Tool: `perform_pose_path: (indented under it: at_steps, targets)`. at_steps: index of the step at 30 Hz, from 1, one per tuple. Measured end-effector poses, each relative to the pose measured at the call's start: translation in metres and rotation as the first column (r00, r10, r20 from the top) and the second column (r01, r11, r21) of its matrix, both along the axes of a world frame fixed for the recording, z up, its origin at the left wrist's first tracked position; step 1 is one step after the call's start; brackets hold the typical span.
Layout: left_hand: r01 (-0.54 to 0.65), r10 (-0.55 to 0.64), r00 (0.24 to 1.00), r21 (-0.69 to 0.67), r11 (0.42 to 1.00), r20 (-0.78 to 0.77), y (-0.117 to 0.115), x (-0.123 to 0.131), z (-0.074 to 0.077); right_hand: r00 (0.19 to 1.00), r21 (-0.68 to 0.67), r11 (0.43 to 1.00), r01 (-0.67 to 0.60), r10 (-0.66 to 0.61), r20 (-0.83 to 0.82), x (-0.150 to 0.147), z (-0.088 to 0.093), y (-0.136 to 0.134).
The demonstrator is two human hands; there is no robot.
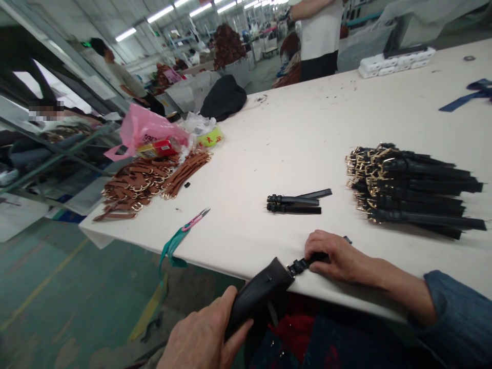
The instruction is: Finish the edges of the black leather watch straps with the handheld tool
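My left hand (207,328) is wrapped round a wide black leather strap (261,287) at the table's front edge. A buckle joins its far end to a short black strap (298,267), on which the fingers of my right hand (334,256) are closed. Beyond my hands lie several narrow black straps (295,202) with buckles at their left ends. To the right is a large pile of black straps (423,192) with gold buckles. Pink thread snips (195,220) with a teal ribbon (175,247) lie near the front edge at the left.
Brown straps (134,182) with buckles are heaped on the table's left part, beside a pink bag (144,128) and a black cloth (224,98). White rolls (395,62) and a blue ribbon (467,96) are at the far right. Two people stand beyond the table (292,138).
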State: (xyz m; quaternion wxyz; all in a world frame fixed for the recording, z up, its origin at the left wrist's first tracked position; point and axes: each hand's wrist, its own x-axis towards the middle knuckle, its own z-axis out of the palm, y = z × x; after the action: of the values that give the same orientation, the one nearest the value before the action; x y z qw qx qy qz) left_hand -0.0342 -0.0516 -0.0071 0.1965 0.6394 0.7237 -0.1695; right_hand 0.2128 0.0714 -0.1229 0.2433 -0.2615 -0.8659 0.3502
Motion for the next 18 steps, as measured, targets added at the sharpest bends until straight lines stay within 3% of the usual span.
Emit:
perform_pose_path:
  at_steps: [4, 8, 14, 18]
  targets:
    - [0.044, -0.044, 0.998, 0.001, 0.999, -0.051, 0.01, 0.011, 0.004, 1.0, -0.019, 1.0, -0.004, 0.003, -0.023, -0.001, -0.003, 0.002]
    - [0.09, -0.086, 0.995, 0.084, 0.992, -0.052, 0.02, 0.02, -0.002, 0.999, -0.028, 0.999, 0.036, -0.036, -0.007, -0.001, -0.004, 0.003]
    - [-0.015, 0.012, 1.0, 0.149, 0.989, 0.02, 0.012, 0.014, -0.021, 0.996, -0.041, 0.996, 0.083, -0.083, 0.014, 0.0, -0.004, 0.003]
    - [-0.064, 0.061, 0.998, 0.121, 0.991, 0.023, 0.002, 0.01, -0.018, 0.998, -0.026, 0.998, 0.06, -0.06, -0.025, 0.0, -0.006, 0.003]
